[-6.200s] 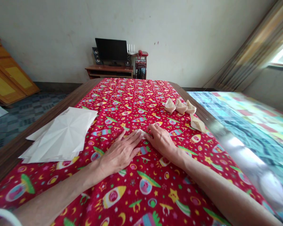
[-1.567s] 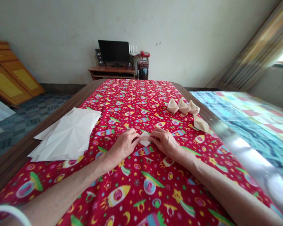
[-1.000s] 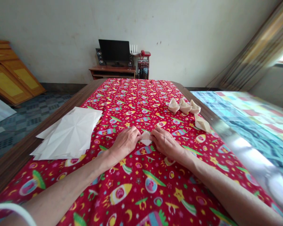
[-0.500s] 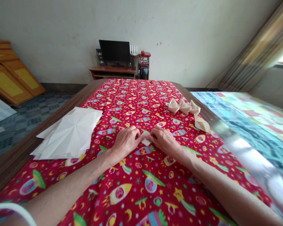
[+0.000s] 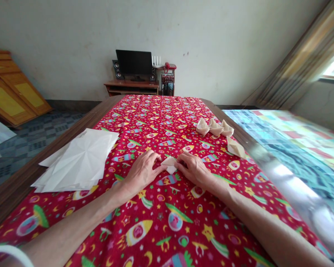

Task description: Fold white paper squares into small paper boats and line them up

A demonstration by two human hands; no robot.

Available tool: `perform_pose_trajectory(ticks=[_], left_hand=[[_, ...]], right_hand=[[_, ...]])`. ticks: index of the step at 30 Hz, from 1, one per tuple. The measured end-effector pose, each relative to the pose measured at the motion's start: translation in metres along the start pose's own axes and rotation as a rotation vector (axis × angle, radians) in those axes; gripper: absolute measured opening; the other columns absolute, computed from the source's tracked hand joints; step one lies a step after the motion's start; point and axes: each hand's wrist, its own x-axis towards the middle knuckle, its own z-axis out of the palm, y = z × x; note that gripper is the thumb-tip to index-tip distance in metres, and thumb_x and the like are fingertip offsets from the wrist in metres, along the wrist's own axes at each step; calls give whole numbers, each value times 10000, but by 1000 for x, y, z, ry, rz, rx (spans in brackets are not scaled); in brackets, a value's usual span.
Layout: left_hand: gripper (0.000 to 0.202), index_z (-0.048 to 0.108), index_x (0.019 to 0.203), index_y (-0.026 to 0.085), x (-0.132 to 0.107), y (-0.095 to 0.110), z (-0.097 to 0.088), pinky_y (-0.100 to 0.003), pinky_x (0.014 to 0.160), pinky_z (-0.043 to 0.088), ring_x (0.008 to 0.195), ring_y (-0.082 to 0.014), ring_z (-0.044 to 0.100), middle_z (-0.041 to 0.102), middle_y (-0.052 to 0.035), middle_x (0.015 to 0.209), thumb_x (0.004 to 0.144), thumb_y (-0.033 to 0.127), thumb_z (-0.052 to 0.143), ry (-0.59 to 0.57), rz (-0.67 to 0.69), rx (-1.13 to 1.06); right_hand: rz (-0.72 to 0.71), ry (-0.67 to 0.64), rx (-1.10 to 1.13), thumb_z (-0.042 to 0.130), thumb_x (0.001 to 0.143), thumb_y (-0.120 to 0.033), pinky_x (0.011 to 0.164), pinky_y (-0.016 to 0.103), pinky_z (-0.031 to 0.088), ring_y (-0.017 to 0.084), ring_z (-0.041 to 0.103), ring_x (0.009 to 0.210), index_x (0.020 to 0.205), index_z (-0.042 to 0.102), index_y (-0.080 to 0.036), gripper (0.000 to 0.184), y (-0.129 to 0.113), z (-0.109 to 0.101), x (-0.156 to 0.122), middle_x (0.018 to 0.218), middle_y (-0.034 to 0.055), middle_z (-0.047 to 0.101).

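Observation:
A small folded piece of white paper point(image 5: 170, 164) lies on the red patterned cloth between my hands. My left hand point(image 5: 143, 167) pinches its left corner between thumb and fingers. On the opposite side, my right hand point(image 5: 193, 167) grips the right corner, its fingers curled. Creased sheets of white paper point(image 5: 82, 157) are piled loosely to the left of my hands. Toward the right stand several folded paper shapes: three cupped ones point(image 5: 215, 128) in a row and a flatter one point(image 5: 236, 147) nearer to me.
The red cloth point(image 5: 156, 222) covers most of a dark wooden table point(image 5: 15, 202). A bed with a bright cover point(image 5: 281, 137) stands on the right. Beyond the table's far end are a monitor point(image 5: 134, 62) and a red telephone point(image 5: 169, 66). An orange cabinet point(image 5: 15, 92) is at left.
My left hand has shifted slightly left, away from my right hand, and more of the folded paper shows between them. The view has moved a little.

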Motion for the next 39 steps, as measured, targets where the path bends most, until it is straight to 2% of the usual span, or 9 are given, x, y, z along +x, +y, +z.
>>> perform_pose_trajectory(ticks=[6,11,15,18,21,23,26,32,39], left_hand=[[273,509,795,180,0,20,-5,-308,732,459,791,-187,553,547,-44,814,916,419,451,-42,-21,-16],[148,493,759,184,4,26,-2,-269,647,437,674,-157,542,546,-13,724,878,270,515,80,-43,-60],[96,531,762,176,9,18,-15,-247,639,422,672,-140,554,564,1,731,854,173,555,117,12,28],[98,559,799,171,12,19,-33,-269,662,424,715,-161,557,567,-19,782,889,177,521,-1,127,227],[136,556,791,172,13,28,-42,-303,693,428,742,-190,546,560,-30,780,906,161,485,-87,204,369],[143,551,788,174,13,33,-41,-314,709,431,761,-199,544,560,-33,784,912,165,479,-108,220,380],[146,548,791,178,12,34,-33,-300,709,431,759,-186,544,563,-23,786,920,208,488,-130,232,291],[114,571,851,174,4,21,-21,-293,729,425,789,-173,548,580,-13,808,921,219,493,-111,237,202],[157,568,775,168,2,15,-14,-289,726,426,798,-174,533,563,-16,788,912,185,495,-139,253,169]], right_hand=[[134,94,145,553,822,-198,544,202,323,86,464,542,689,488,-183,149,-9,8,0,605,-41,512],[192,47,183,569,822,-274,485,203,267,70,410,481,636,480,-177,228,-22,11,-1,538,-51,477],[132,-36,303,527,874,-422,485,199,288,72,421,504,652,492,-178,332,-26,6,-3,562,-49,490],[105,125,330,513,890,-444,545,206,363,95,482,584,789,517,-186,278,-28,0,-4,677,-24,554],[-6,269,152,546,884,-384,696,259,420,157,539,780,1006,528,-187,233,-32,-3,-4,870,41,595],[-85,239,7,529,898,-345,737,282,413,183,532,854,1049,552,-189,218,-32,-4,-4,926,67,589],[-129,169,-114,465,930,-272,673,257,388,158,517,777,916,619,-196,172,-28,-2,-3,857,51,577],[-121,123,-154,508,892,-217,626,228,350,127,501,714,802,648,-180,171,-15,0,-6,811,40,571],[-110,-55,-209,493,880,-162,579,222,318,116,503,676,811,645,-170,168,-14,-4,-7,769,33,577]])
